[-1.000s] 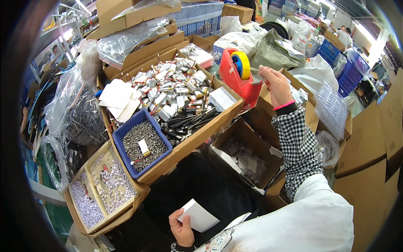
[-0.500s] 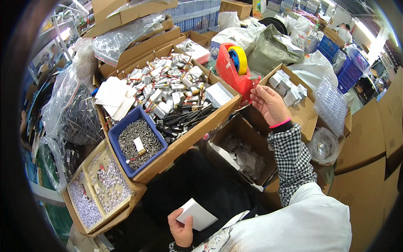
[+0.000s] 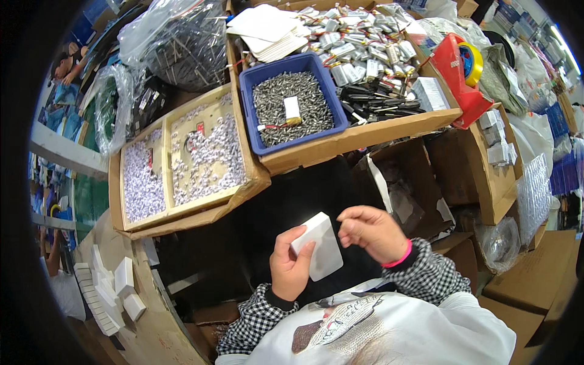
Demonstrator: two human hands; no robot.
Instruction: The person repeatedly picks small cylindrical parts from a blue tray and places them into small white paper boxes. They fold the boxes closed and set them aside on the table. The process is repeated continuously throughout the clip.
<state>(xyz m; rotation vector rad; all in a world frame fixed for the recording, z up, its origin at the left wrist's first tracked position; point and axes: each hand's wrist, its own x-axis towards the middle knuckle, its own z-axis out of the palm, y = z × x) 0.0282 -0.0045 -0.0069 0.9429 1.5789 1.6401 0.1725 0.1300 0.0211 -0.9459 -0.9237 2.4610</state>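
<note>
The left hand point(image 3: 291, 261) grasps a flat white box point(image 3: 320, 246), thumb on its near face and fingers behind, holding it tilted in the air above the person's dark lap. The right hand point(image 3: 372, 234) is just beside the box's right edge, fingertips drawn together; whether they pinch anything is too small to tell. A pink band point(image 3: 398, 254) circles the right wrist.

At lower left, more white boxes point(image 3: 125, 277) lie near the left edge of a pale surface point(image 3: 152, 328), some in a row, others loosely heaped. Beyond the hands, a two-compartment wooden tray point(image 3: 166, 164) holds tiny white pieces. Beside its right edge, a blue plastic bin point(image 3: 310, 137) contains small metal parts point(image 3: 274, 97), with one wired battery point(image 3: 292, 109) on top. The large cardboard box point(image 3: 365, 145) carries silver batteries point(image 3: 350, 36) and, nearer its front edge, thin black pieces point(image 3: 380, 103). At its front right corner stands a red tape dispenser point(image 3: 450, 61) with a yellow roll point(image 3: 473, 64).
</note>
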